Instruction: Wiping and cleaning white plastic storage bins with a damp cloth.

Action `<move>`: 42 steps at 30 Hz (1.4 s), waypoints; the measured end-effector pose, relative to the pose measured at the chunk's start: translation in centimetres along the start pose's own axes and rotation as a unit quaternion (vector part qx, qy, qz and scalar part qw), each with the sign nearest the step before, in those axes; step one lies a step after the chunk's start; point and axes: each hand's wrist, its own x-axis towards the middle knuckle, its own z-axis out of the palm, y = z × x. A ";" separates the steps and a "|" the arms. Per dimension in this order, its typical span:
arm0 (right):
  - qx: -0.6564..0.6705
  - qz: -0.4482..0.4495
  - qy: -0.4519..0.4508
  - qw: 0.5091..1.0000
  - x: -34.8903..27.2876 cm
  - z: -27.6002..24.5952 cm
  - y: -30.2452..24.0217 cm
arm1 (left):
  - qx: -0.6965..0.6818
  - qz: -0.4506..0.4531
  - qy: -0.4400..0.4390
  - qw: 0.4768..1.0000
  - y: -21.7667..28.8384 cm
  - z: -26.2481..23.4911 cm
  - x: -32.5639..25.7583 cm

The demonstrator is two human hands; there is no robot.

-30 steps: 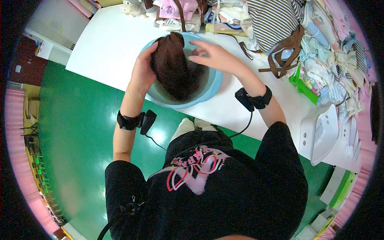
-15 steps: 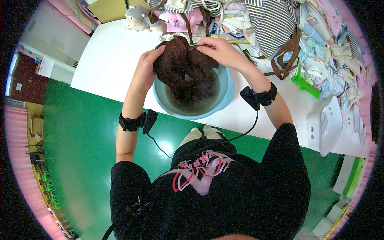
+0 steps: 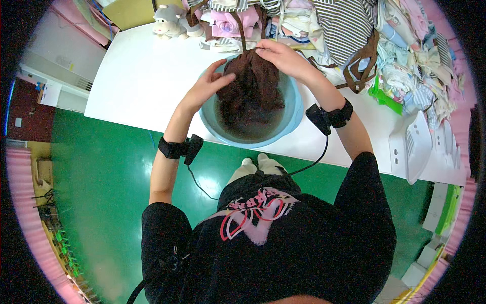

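Cloth [image 3: 253, 83], dark brown and bunched, sits in the round blue basin [image 3: 297, 114] in front of you, its lower folds down in cloudy water [image 3: 253, 135]. Your left hand [image 3: 206, 88] is loosely spread at the cloth's left side, thumb and fingers well parted, with the thumb tip against the folds and no firm hold showing. Your right hand [image 3: 280, 54] is partly curled at the upper edge of the cloth, fingertips on it; from above you cannot tell whether they pinch it or only rest there.

The basin stands right at the near edge of the white table [image 3: 136, 76], so its front rim has hardly any tabletop before it. To your left the table is bare, giving that arm wide room as far as the toy [image 3: 169, 23] at the back. Behind the basin, folded clothes [image 3: 235, 23] crowd close. On your right, a striped cloth [image 3: 347, 30] and a big heap of laundry [image 3: 405, 76] take up the back; nearer you, a bare strip runs along the edge to the white basket [image 3: 411, 147].
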 end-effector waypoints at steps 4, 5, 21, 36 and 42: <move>0.037 0.020 -0.051 0.998 0.2 0.5 -0.8 | 0.173 0.210 0.018 0.962 -1.6 0.9 0.6; 0.030 0.003 -0.047 0.998 0.2 0.7 -1.0 | 0.172 0.210 0.020 0.962 -1.8 0.4 0.8; -0.057 -0.021 -0.057 0.996 0.9 -2.6 -1.8 | -0.041 0.052 0.031 0.997 3.4 -0.5 -1.0; -0.074 -0.058 -0.029 0.995 0.8 -3.9 -2.3 | -0.007 0.023 0.073 0.997 8.7 -0.7 -0.9; -0.103 -0.084 -0.014 0.991 0.8 -4.4 -2.9 | -0.017 0.036 0.083 0.996 11.7 0.1 -0.5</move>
